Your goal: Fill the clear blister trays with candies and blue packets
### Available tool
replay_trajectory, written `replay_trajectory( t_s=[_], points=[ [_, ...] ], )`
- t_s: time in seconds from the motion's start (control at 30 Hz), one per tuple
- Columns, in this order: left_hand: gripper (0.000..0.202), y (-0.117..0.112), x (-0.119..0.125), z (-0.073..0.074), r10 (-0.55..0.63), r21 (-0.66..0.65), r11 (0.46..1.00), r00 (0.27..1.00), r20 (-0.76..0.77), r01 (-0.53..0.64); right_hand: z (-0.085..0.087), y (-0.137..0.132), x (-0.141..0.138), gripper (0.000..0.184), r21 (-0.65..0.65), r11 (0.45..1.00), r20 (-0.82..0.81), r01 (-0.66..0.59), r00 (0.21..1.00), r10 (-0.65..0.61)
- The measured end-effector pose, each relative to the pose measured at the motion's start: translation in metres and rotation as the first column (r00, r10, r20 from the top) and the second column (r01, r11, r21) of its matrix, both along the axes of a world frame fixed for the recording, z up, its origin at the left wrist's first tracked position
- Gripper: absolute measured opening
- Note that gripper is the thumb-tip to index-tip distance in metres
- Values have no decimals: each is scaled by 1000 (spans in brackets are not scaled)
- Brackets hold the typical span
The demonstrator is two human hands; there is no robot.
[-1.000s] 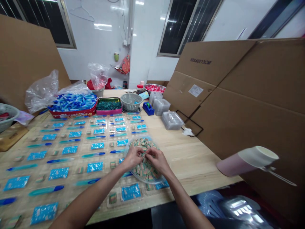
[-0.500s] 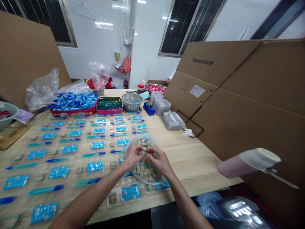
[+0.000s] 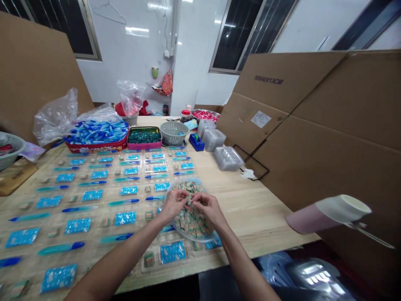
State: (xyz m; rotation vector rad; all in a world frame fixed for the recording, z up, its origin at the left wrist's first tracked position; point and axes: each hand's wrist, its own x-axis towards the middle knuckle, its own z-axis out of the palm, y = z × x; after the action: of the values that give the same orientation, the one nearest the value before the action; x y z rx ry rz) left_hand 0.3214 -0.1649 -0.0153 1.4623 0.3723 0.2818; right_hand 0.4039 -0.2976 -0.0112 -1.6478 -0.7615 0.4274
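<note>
My left hand [image 3: 173,204] and my right hand [image 3: 207,208] meet above a clear round plastic dish [image 3: 209,238] full of small striped green-and-brown blocks [image 3: 191,221]. The fingertips of both hands pinch together on one small block between them. The dish lies on the wooden table [image 3: 250,209], over rows of clear blister trays [image 3: 125,196] that each hold a blue packet, a blue pen and a small block.
A red tin of blue pens [image 3: 95,136], a pink tin of green pieces [image 3: 143,139], a grey mesh basket [image 3: 173,132] and stacks of clear trays [image 3: 226,158] stand at the back. Cardboard sheets [image 3: 328,138] lean on the right. A pink flask [image 3: 326,213] lies tilted at the right edge.
Both hands stay over the dish with only slight finger movement on the small block. The view has shifted a little.
</note>
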Motion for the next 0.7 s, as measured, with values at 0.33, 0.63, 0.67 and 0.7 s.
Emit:
replay_trajectory(
  t_s=[0.33, 0.63, 0.67, 0.7],
  points=[
    [13, 0, -5, 7, 34, 180, 983, 998, -57, -24, -8, 7, -1, 9, -162, 985, 106, 55, 994, -38],
    [10, 1, -1, -1, 121, 259, 962, 988, -99, -92, -2, -7, -15, 13, -383, 924, 491, 21, 852, 184],
    [10, 1, -1, -1, 119, 257, 962, 988, -99, -90, -2, -7, -14, 11, -363, 932, 427, -10, 887, 176],
    [11, 1, -1, 0, 114, 251, 964, 989, -97, -86, -3, -7, -12, 10, -328, 944, 345, -42, 925, 161]
  ],
)
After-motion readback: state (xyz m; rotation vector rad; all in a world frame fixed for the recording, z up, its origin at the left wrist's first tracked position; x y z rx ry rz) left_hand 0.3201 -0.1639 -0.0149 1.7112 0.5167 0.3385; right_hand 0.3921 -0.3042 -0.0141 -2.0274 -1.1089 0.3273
